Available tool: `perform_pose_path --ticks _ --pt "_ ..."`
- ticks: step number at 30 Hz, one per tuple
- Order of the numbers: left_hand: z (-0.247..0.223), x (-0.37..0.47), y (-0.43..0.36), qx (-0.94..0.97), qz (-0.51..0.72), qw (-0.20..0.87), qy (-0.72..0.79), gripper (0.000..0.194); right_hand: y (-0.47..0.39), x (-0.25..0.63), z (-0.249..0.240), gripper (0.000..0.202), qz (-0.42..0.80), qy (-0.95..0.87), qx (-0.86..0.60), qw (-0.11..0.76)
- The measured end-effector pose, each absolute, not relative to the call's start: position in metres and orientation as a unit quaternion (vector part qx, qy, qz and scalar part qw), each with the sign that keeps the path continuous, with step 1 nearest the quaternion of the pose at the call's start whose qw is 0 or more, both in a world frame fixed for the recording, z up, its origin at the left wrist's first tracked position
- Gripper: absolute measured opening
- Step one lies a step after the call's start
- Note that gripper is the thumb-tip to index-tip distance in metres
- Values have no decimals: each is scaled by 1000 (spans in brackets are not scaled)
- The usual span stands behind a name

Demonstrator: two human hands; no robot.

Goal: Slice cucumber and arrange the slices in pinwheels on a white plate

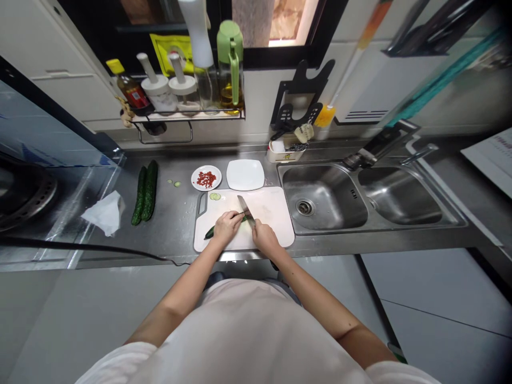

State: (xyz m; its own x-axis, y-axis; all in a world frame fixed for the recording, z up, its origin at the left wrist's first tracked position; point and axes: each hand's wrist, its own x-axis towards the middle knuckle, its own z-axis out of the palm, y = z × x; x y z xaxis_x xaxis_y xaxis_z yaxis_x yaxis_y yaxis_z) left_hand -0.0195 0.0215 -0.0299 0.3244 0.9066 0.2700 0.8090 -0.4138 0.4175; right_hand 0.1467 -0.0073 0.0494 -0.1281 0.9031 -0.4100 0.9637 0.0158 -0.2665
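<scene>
A white cutting board [276, 216] lies on the steel counter. On it, my left hand [227, 226] is closed over a dark green cucumber [209, 233], one end of which sticks out to the left. My right hand [264, 237] grips the handle of a knife [244, 205], its blade pointing up and left beside my left fingertips. The blade crosses the cucumber's right part. Some thin pale green slices [215, 197] rest near the board's upper left corner.
Behind the board stand a plate of chopped red pieces [206, 178] and a white square plate [245, 175]. Two cucumbers [150, 191] and a crumpled white cloth [106, 213] lie left. A double sink [326, 194] is right; a bottle rack [188, 114] hangs above.
</scene>
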Motion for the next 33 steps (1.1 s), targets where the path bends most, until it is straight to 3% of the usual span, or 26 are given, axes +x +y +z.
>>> perform_pose_path --ticks 33 --pt "-24 -18 23 800 238 127 536 26 -32 159 51 25 -265 720 630 117"
